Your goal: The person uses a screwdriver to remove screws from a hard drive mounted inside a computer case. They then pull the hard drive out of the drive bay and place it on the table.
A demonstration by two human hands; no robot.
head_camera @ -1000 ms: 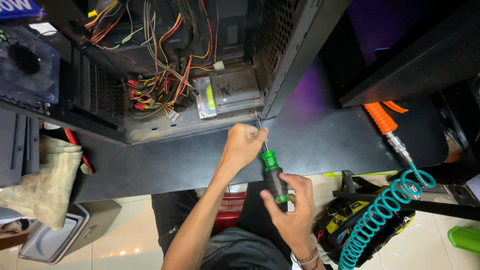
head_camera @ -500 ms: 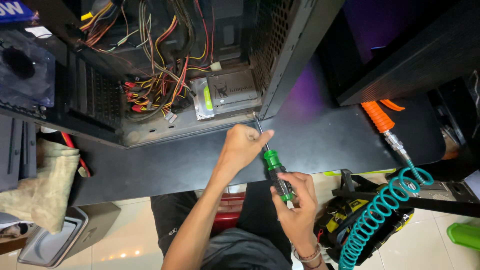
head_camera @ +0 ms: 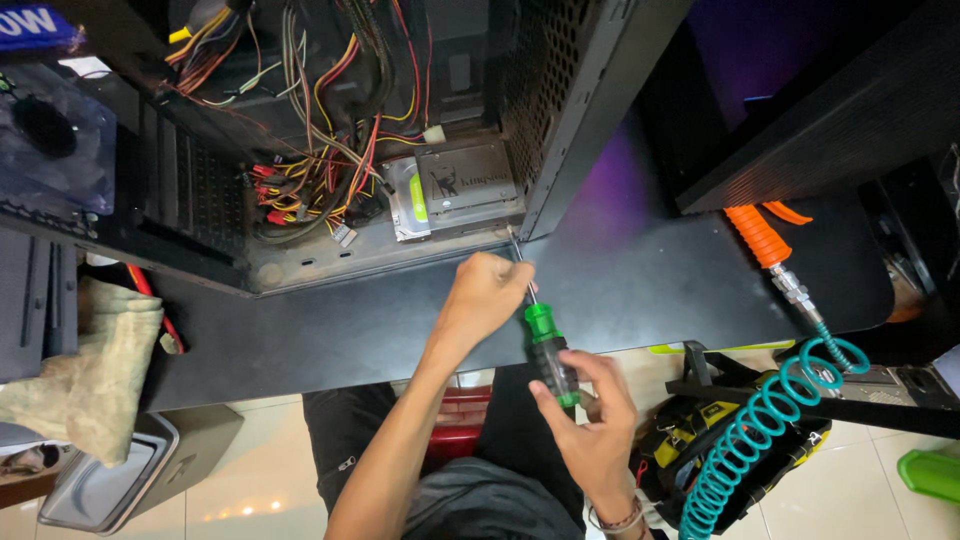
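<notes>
The right hand (head_camera: 590,420) is closed around the green-and-black plastic handle of a screwdriver (head_camera: 548,350), whose thin metal shaft angles up and away toward the lower front edge of an open black metal computer case (head_camera: 560,120). The left hand (head_camera: 485,295), fingers curled together, pinches the shaft near its tip, just above the dark tabletop (head_camera: 640,270) at the case's edge. Inside the case, a grey rectangular drive (head_camera: 468,180) lies beside a bundle of red, yellow and black wires (head_camera: 310,150).
</notes>
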